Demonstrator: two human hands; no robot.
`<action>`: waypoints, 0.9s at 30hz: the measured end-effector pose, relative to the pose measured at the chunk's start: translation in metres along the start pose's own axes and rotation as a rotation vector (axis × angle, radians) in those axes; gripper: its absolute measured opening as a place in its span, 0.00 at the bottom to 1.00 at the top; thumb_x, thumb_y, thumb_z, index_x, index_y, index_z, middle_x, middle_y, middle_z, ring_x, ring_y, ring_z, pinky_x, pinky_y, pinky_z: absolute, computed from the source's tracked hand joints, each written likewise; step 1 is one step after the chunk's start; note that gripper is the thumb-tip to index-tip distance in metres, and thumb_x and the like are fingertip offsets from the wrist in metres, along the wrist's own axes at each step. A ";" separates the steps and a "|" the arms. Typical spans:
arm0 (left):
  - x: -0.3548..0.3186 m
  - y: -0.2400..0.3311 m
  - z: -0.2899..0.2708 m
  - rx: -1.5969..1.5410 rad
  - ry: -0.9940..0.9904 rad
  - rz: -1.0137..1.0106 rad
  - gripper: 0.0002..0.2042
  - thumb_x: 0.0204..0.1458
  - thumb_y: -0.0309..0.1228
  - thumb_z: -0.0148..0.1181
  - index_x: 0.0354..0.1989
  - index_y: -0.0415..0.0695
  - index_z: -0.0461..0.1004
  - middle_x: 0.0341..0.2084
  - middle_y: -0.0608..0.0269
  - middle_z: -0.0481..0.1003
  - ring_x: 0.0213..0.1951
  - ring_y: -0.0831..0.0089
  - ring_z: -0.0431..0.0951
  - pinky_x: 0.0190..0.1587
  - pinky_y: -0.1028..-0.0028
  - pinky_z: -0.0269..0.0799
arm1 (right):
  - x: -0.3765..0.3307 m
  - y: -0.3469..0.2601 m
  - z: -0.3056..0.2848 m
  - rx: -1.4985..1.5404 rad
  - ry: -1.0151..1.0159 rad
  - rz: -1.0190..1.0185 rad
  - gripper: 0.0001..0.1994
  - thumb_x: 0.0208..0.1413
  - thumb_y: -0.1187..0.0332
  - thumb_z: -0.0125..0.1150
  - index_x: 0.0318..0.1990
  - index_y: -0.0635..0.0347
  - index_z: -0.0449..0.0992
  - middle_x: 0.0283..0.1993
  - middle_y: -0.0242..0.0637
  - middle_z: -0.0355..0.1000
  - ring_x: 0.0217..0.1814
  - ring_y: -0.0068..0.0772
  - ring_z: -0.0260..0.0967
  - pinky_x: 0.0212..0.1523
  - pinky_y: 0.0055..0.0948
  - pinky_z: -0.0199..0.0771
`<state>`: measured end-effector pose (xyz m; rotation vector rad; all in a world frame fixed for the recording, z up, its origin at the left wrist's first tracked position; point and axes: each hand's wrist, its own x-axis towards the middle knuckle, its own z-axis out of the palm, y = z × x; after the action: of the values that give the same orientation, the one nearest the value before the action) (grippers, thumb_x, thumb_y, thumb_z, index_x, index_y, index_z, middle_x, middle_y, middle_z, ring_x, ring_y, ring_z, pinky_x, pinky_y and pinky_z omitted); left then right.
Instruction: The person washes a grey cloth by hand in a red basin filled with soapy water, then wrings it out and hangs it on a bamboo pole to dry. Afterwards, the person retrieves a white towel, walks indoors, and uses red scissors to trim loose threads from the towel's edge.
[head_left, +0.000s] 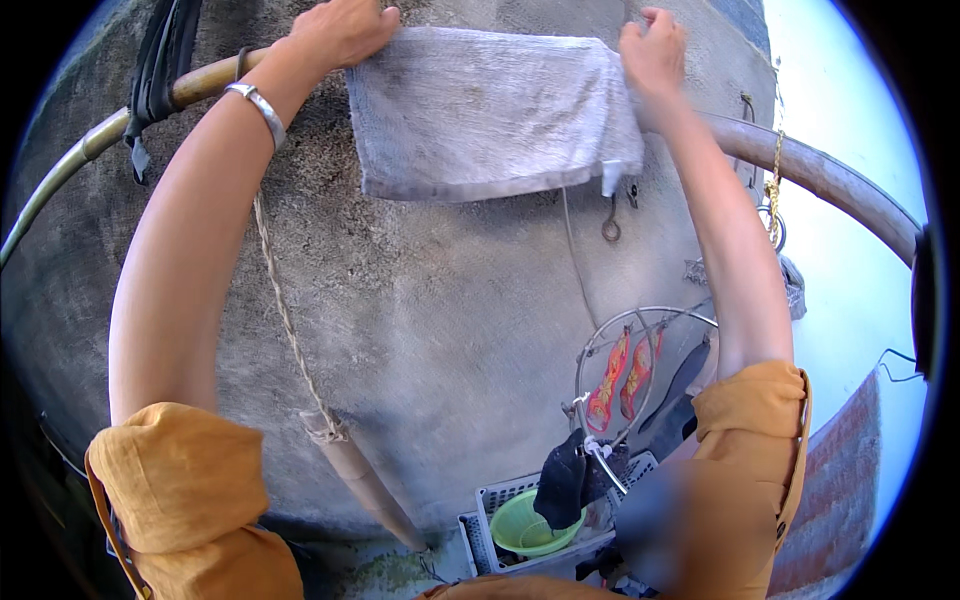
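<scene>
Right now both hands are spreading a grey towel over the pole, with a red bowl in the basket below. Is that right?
Not quite. The head view shows the bowl in the basket is green, not red. The rest holds: the left hand and right hand spread the grey towel over the pole.

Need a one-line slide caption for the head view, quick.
Left hand and right hand spread a grey terry towel over a curved bamboo pole against a rough concrete wall.

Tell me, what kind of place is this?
Probably an outdoor washing and drying spot beside a house: a grey towel draped over a long bamboo pole, a rough cement wall, and a white plastic basket below.
</scene>
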<state>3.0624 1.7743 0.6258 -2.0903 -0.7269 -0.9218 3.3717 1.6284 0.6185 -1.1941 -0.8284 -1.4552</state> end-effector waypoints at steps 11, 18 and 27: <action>-0.034 -0.021 0.034 -0.177 0.489 0.150 0.19 0.54 0.45 0.51 0.40 0.39 0.71 0.38 0.49 0.72 0.41 0.56 0.72 0.45 0.63 0.65 | -0.083 -0.050 -0.050 0.108 -0.172 -0.068 0.15 0.45 0.68 0.51 0.43 0.62 0.69 0.43 0.47 0.65 0.47 0.42 0.63 0.48 0.37 0.64; -0.088 0.012 0.052 -0.479 0.844 0.396 0.14 0.45 0.38 0.59 0.39 0.45 0.72 0.42 0.52 0.70 0.45 0.57 0.70 0.48 0.64 0.63 | -0.154 -0.108 -0.109 0.177 -0.325 -0.077 0.11 0.46 0.72 0.50 0.40 0.61 0.69 0.39 0.42 0.64 0.41 0.39 0.64 0.43 0.34 0.66; -0.131 0.069 0.104 -1.189 0.692 -0.234 0.37 0.42 0.30 0.61 0.59 0.33 0.48 0.51 0.43 0.56 0.53 0.57 0.59 0.56 0.64 0.58 | -0.223 -0.184 -0.226 0.108 -0.766 -0.326 0.11 0.44 0.76 0.55 0.38 0.60 0.70 0.41 0.39 0.65 0.34 0.36 0.66 0.33 0.29 0.67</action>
<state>3.0746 1.7907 0.4460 -2.2970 0.0280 -2.4678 3.1313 1.5232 0.3614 -1.6076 -1.6613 -1.1630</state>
